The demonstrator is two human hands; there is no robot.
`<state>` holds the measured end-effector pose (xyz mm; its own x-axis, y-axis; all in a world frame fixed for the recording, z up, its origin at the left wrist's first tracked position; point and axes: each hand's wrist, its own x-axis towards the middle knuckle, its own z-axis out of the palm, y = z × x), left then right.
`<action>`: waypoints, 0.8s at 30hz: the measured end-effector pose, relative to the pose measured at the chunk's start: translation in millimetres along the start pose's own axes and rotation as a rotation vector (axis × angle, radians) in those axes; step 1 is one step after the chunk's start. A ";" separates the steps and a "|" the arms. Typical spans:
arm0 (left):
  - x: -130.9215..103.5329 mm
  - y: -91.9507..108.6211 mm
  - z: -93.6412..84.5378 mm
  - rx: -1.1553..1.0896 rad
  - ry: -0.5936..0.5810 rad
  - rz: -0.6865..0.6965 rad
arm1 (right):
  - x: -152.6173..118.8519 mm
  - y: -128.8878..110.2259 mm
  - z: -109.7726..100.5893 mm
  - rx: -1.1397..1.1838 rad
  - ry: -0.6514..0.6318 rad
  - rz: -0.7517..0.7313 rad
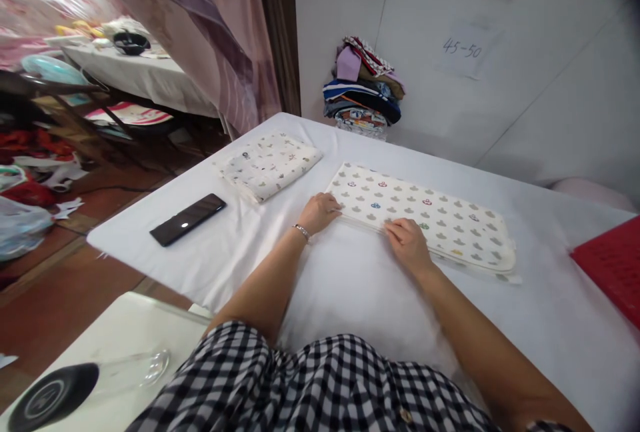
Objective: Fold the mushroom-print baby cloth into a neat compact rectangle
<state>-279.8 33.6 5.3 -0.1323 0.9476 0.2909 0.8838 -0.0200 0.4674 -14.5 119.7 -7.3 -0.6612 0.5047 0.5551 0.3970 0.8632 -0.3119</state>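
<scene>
A long folded cream cloth with small grey and coloured prints [410, 209] lies on the white-covered table [350, 299]. At its left end, my left hand [321, 212] has its fingers closed on the near corner. My right hand [407, 240] pinches the near edge, left of the cloth's middle. Another folded cream cloth with small prints [273, 164] lies flat at the table's back left, touched by neither hand.
A black phone [189, 219] lies at the table's left. A red object [613, 265] sits at the right edge. Folded clothes [363, 89] are stacked by the wall. A glass bottle [135, 371] lies on a pale surface at lower left.
</scene>
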 end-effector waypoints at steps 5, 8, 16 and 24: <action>-0.2 -3.0 -5.4 -0.009 -0.017 0.012 | 27.9 -16.1 20.0 -0.019 -0.097 -0.042; 0.0 -4.6 -7.4 0.009 -0.020 0.025 | 37.8 -20.8 33.0 -0.031 -0.147 -0.050; -1.0 -4.8 -9.5 -0.012 -0.002 0.001 | 34.6 -19.0 48.4 0.037 -0.069 -0.010; -7.0 -3.9 -21.9 -0.041 -0.076 -0.047 | 27.6 -22.6 49.1 0.006 -0.060 -0.034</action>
<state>-292.1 20.1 19.7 -0.1371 0.9692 0.2046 0.8584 0.0132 0.5128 -73.0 114.7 -22.8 -0.7116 0.4746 0.5180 0.3700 0.8800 -0.2980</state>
